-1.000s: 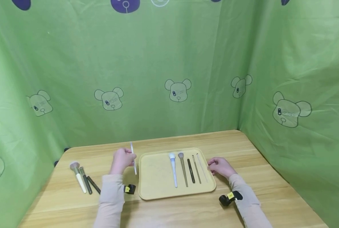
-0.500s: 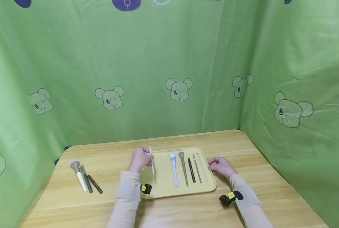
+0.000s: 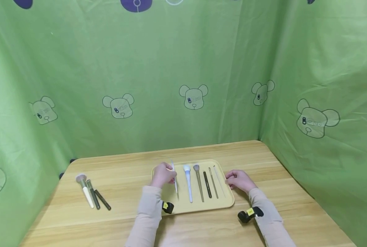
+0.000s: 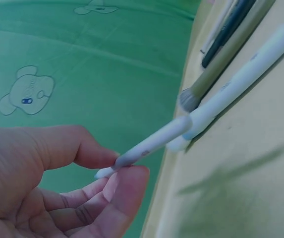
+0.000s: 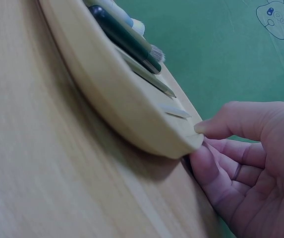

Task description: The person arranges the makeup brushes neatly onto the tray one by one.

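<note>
My left hand (image 3: 163, 175) pinches a thin white makeup brush (image 3: 175, 183) between thumb and fingers, above the left part of the cream tray (image 3: 198, 206). In the left wrist view, the white brush (image 4: 156, 141) is apart from the tray surface, where a shadow falls. On the tray lie a white-and-blue brush (image 3: 188, 185), a brown brush (image 3: 199, 183), a black-handled brush (image 3: 207, 185), a thin brown brush (image 3: 213, 183) and a very thin pale one (image 3: 219, 181), side by side. My right hand (image 3: 240, 180) grips the tray's right rim between thumb and fingers, as the right wrist view confirms.
On the wooden table (image 3: 124, 219), left of the tray, lie a fluffy brush with a white handle (image 3: 87, 195), a dark-handled brush (image 3: 94, 196) and a black stick-like piece (image 3: 102, 200). A green curtain (image 3: 158, 133) with bear prints hangs behind and along both sides.
My left hand has carried the thin white brush rightward from beside the tray to over its left part, then lower. The right hand stays at the tray rim.
</note>
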A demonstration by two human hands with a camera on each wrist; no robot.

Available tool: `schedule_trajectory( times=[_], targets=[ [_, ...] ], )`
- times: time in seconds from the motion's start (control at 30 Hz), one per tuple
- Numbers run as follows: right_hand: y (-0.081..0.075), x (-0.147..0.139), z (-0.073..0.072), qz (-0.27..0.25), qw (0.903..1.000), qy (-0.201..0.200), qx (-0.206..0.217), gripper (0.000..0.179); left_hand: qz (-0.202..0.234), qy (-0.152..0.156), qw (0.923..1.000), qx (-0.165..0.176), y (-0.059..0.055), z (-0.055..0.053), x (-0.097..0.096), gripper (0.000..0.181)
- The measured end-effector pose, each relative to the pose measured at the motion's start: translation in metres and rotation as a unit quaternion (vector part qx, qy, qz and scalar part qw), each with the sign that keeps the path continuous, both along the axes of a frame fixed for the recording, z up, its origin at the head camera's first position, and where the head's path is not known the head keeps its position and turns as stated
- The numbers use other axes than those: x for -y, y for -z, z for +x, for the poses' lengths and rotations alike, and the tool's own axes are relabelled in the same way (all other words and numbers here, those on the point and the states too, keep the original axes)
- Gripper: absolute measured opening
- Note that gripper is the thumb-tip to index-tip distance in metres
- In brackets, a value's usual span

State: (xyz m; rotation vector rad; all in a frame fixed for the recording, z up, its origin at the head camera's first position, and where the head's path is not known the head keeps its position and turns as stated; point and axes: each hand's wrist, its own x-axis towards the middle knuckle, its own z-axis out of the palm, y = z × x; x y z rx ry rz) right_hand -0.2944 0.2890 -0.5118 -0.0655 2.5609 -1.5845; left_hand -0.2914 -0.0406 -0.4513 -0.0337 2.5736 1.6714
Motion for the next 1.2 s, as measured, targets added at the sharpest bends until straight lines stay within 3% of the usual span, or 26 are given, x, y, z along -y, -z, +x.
schedule_trajectory(
  times=[0.27,0.67,1.0,1.2],
  targets=[
    [-0.001,0.000,0.001,0.004,1.0000,0.001,0.002,0.032,-0.035,0.023,0.9991,0.001,0.011,0.003,-0.009,0.024],
    [-0.003,0.002,0.003,0.009,0.9999,0.006,0.004,0.033,-0.026,0.027,0.9991,0.020,0.027,0.004,-0.019,0.019],
    [-0.002,0.002,0.002,0.007,1.0000,0.003,-0.002,0.032,-0.043,0.026,0.9986,0.017,0.032,0.006,-0.023,0.017],
    [-0.002,0.001,0.002,0.008,0.9999,0.006,0.000,0.031,-0.075,0.016,0.9970,0.011,0.032,0.008,-0.027,0.014]
  ],
)
